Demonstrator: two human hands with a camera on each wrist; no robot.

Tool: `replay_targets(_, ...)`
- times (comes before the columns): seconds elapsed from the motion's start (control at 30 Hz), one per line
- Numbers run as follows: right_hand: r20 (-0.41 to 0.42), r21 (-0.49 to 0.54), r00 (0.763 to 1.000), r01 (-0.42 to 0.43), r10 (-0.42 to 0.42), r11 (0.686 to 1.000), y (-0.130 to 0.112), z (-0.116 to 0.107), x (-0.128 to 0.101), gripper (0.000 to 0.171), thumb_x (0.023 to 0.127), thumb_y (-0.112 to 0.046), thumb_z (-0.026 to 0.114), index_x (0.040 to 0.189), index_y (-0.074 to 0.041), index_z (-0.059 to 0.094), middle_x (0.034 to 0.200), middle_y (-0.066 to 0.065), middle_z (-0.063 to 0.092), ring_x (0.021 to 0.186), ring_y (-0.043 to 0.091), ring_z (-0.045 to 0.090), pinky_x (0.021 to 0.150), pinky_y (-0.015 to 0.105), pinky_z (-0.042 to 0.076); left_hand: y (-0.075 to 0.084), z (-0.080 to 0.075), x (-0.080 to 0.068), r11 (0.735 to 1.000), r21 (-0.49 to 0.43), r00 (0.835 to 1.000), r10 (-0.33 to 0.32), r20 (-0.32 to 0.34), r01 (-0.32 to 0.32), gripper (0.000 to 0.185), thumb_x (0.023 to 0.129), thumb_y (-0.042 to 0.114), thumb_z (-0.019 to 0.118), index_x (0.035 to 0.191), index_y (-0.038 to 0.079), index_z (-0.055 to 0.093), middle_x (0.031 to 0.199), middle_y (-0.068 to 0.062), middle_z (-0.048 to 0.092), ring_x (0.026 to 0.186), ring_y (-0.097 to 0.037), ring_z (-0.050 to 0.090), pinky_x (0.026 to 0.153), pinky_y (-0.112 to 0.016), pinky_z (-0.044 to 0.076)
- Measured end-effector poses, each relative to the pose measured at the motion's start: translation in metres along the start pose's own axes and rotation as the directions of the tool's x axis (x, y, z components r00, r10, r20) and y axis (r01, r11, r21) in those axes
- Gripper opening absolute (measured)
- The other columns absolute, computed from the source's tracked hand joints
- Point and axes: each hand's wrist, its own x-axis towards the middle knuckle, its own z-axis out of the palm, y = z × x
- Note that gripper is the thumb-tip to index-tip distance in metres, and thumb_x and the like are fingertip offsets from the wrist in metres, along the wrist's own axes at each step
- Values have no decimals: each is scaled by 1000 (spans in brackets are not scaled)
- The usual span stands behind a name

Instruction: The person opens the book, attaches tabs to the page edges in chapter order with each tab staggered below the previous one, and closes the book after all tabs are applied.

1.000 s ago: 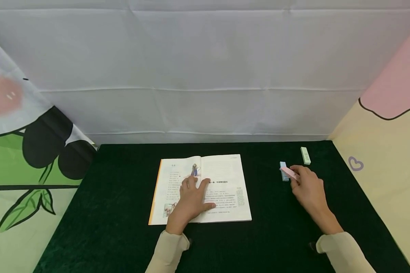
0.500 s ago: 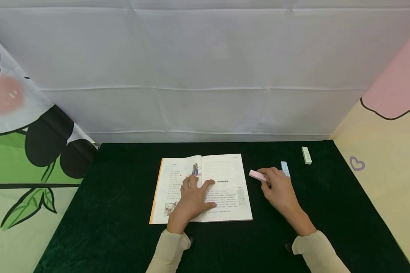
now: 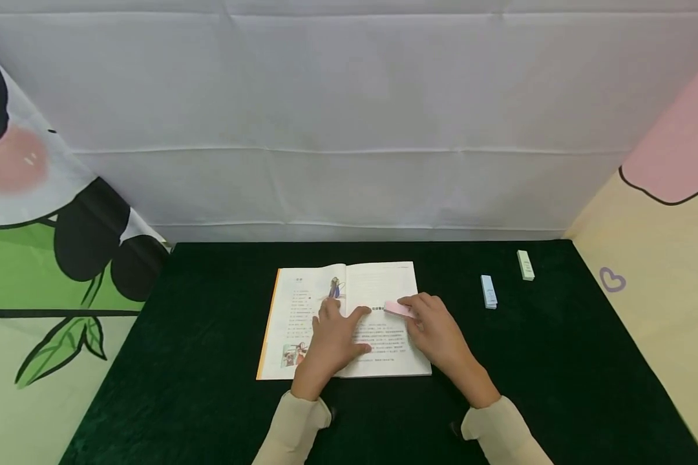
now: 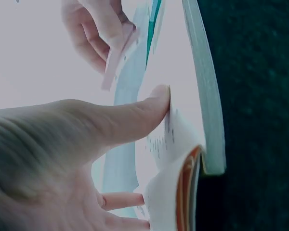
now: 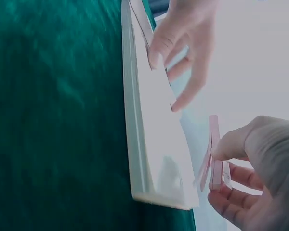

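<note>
An open book [image 3: 378, 281] lies on the dark green cloth, with printed text and small coloured pictures on its pages. My left hand [image 3: 331, 339] presses across its middle, fingers and thumb spread; in the left wrist view the thumb [image 4: 135, 118] lies along a page. Over the right-hand page, my right hand [image 3: 439, 332] pinches a slim pink block [image 3: 397, 309] between thumb and fingers. Seen from the right wrist, the pink block [image 5: 216, 159] has thin strips standing off its sides, like a small note pad. Its held end is partly hidden by the fingers.
Right of the book lie a similar slim blue block [image 3: 488, 292] and, farther back, a pale green one [image 3: 525, 265]. A white cloth wall [image 3: 349, 129] rises behind the table, with printed panels at both sides.
My right hand has carried the pink block leftward, from above the blue block to over the book's right-hand page. The blue block is now uncovered. My left hand stays on the book.
</note>
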Motion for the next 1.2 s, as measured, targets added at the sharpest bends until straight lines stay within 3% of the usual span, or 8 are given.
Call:
replay_targets(0.13,24,9,1000,7,-7,1000,-8,8,0,33,97,-11,72,130,-15,69,130,4,69,115,24,59,96,42,54,2,1,1,999,-38,1000,14,6,-13,67,79,29,92,139,27,63,155,-35,33,145,-57,33,115,-79,26)
replay_targets(0.27,47,28,999,10,-11,1000,-12,14,0,33,98,-11,72,130,-16,70,128,2,70,114,23,60,97,41,54,2,0,2,998,-53,1000,22,12,-21,65,80,30,92,138,25,64,152,-34,35,143,-56,38,114,-81,26)
replay_targets(0.43,66,32,998,3,-5,999,-14,20,-1,33,98,-11,72,130,-17,69,130,2,69,114,22,60,94,39,54,3,-1,3,994,-106,1000,-9,-4,9,53,85,30,87,134,22,67,150,-34,38,130,-55,52,109,-76,36)
replay_targets(0.57,78,33,997,-5,2,999,-16,23,0,33,97,-10,72,129,-18,70,130,2,70,113,21,61,94,38,53,5,-1,4,989,-141,998,-56,-28,51,44,88,27,85,129,23,70,150,-32,38,115,-52,57,93,-64,50)
replay_targets(0.73,106,44,994,13,-18,999,-17,26,1,31,97,-11,72,128,-20,71,126,0,71,110,20,61,94,38,51,6,2,5,984,-161,994,-87,-60,76,33,89,24,84,119,23,70,146,-30,39,105,-48,57,88,-59,49)
replay_targets(1.0,113,42,992,48,-52,998,-17,30,1,28,98,-12,72,125,-20,72,125,1,72,113,23,61,101,45,50,7,8,6,986,-146,989,-99,-109,83,22,88,21,85,105,22,71,146,-31,41,124,-58,54,111,-78,33)
replay_targets(1.2,116,16,992,50,-52,999,-18,32,2,27,97,-17,75,123,-20,73,126,4,68,114,25,60,100,48,51,9,10,6,990,-119,986,-96,-138,79,23,85,18,87,102,20,72,145,-30,42,136,-55,47,114,-81,26)
